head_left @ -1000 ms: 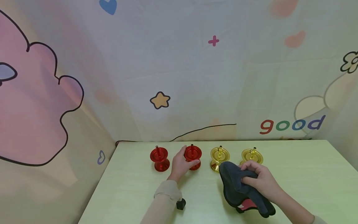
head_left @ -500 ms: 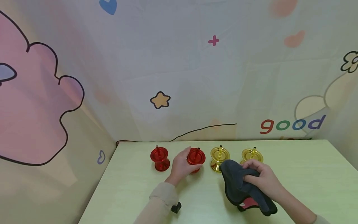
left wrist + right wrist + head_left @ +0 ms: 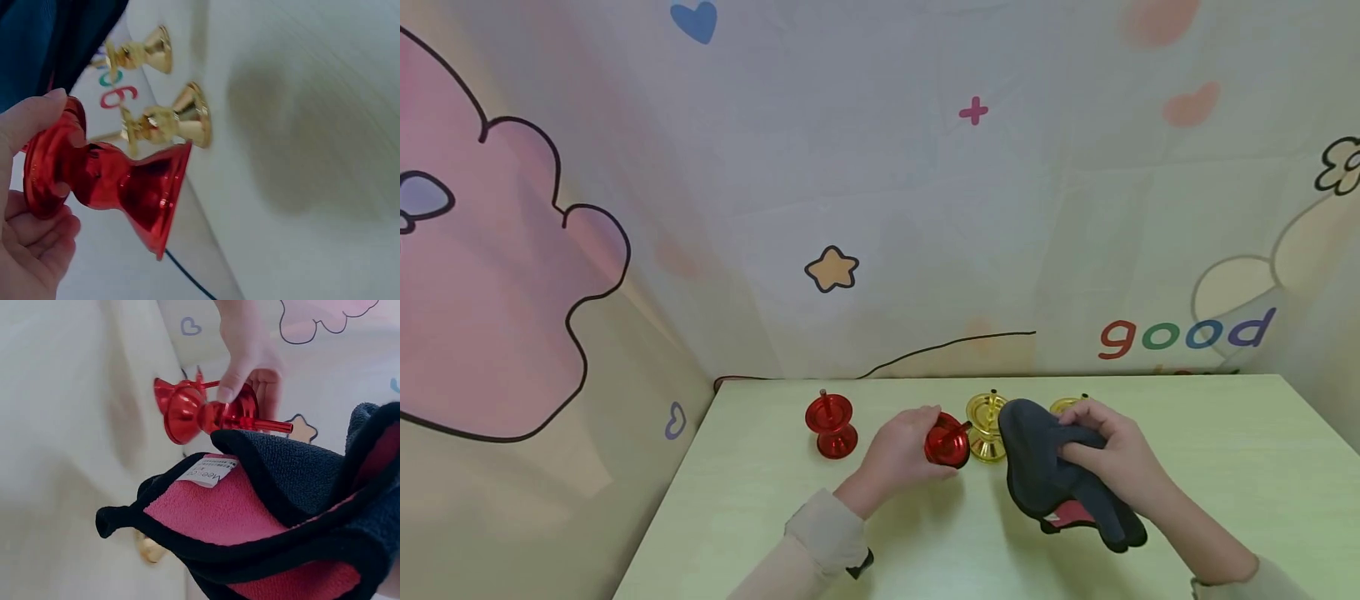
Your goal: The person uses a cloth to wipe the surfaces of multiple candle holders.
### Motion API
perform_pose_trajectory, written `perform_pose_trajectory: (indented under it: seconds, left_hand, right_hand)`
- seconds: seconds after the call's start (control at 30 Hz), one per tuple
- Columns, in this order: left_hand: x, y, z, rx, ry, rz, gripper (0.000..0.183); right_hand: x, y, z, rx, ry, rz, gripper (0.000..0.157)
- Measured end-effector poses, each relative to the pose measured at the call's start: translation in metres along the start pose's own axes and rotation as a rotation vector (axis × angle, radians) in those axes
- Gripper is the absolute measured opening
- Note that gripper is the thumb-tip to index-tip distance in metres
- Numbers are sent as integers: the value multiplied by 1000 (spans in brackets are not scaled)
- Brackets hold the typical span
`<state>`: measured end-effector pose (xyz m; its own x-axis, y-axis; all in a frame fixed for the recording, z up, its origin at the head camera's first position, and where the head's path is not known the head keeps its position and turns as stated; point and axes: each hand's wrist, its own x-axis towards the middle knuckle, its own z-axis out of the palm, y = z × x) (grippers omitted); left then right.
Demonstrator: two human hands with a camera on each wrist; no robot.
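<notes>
**Left hand tilting a red stand, right hand pinching a cloth**

The person's left hand (image 3: 895, 454) is gripping a red metal stand (image 3: 947, 446), its thumb and fingers clamping around the dish. The stand is hanging above the tabletop (image 3: 1240, 475), tipped so that its spike is pointing toward the cloth; whether the spike is touching the cloth cannot be told. The left forearm is slanting up from the lower left, its sleeve (image 3: 826, 533) turned back at the wrist.

The right hand (image 3: 1116, 458) is pinching a dark cloth (image 3: 1037, 462) between thumb and fingers, the forearm slanting up from the lower right. The cloth is hanging in folds above the table, showing a pink lining and a white label (image 3: 209, 472).

A second red stand (image 3: 832, 421) is standing upright left of the left hand, with a strip of tabletop between them. Two gold stands are standing beyond the cloth: the nearer gold stand (image 3: 987, 446) is showing just beside the red spike, leaving a narrow gap in the head view, while the farther gold stand (image 3: 147, 53) is mostly hiding behind the right hand.

The table's back edge is meeting a printed backdrop (image 3: 925, 208) behind the stands. The widest stretches of tabletop are lying in front of the hands and off to the right.
</notes>
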<state>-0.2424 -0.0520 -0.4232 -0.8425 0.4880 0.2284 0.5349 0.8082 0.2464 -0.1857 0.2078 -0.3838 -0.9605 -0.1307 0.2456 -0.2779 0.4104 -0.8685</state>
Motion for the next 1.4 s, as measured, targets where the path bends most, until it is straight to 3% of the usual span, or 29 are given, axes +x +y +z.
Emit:
perform_pose_trajectory:
  seconds: [0.3, 0.53, 0.77, 0.97, 1.13, 1.23, 1.4]
  left_hand:
    - [-10, 31, -22, 47, -12, 79, 71]
    - [-14, 46, -29, 45, -3, 90, 68]
    - [-12, 51, -36, 43, 14, 92, 69]
    - [-13, 52, -41, 61, 18, 85, 74]
    - [-16, 53, -43, 118, 87, 105, 75]
    - [-17, 53, -43, 149, 139, 121, 75]
    - [-19, 56, -44, 203, 194, 139, 75]
  right_hand:
    - [10, -17, 6, -72, 34, -124, 24]
    - [10, -18, 19, -94, -30, -136, 36]
    - [7, -20, 23, -88, -127, -91, 33]
    - [5, -21, 21, 6, -222, -152, 34]
    - [4, -21, 21, 37, -223, -200, 29]
    - [3, -20, 24, 77, -204, -179, 28]
    - [2, -22, 31, 173, -180, -67, 33]
